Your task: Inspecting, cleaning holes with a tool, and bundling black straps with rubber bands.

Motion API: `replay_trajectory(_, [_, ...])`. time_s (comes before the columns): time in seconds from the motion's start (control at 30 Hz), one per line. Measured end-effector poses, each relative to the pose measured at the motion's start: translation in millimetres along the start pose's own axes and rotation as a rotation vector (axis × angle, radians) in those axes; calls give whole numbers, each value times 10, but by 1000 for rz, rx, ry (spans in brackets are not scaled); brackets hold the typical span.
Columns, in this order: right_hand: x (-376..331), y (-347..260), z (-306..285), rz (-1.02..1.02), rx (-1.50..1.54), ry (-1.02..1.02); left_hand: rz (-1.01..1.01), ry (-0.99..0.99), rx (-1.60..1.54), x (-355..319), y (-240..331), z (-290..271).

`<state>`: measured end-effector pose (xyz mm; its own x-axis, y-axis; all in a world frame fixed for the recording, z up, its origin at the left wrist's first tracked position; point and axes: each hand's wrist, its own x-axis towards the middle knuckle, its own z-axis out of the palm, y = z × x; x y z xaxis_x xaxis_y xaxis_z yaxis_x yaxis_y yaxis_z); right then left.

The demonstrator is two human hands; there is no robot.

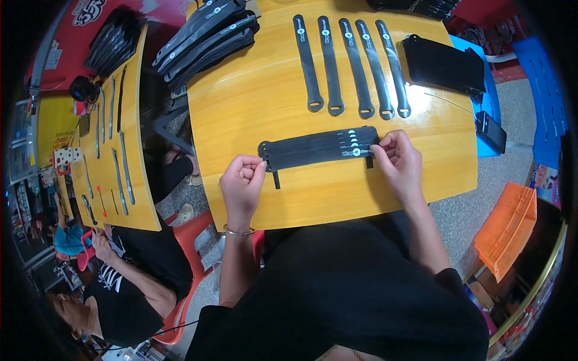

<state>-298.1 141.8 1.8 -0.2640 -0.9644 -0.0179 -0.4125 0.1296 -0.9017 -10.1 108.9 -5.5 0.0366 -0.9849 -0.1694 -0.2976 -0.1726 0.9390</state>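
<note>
In front of me on the yellow table (pixel 253 207) lies a stack of black straps (pixel 313 150), fanned so that their white-printed ends show at the right. My left hand (pixel 241 180) pinches the stack's left end between thumb and fingers. At the right end, my right hand (pixel 398 162) has its thumb and fingertips closed on the straps' edge. A short black tab (pixel 277 180) sticks out below the left end, and another black tab (pixel 369 162) below the right end. Beyond the stack, several single grey-black straps (pixel 332 66) lie side by side, their slotted ends toward me.
A pile of black straps (pixel 208 42) sits at the far left and a black bundle (pixel 445 66) at the far right. A dark phone-like device (pixel 490 132) rests on a blue surface. An orange crate (pixel 506 231) stands right. A person (pixel 120 301) works left at another table (pixel 135 156).
</note>
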Motion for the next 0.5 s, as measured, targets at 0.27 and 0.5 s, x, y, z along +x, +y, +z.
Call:
replay_trajectory(0.27, [10,-37,12,-2,-67,6,3,-5,12,0,-14,-7])
replay_trajectory(0.5, [10,-54,11,4,-94,8,0,-4,6,-5,6,-7])
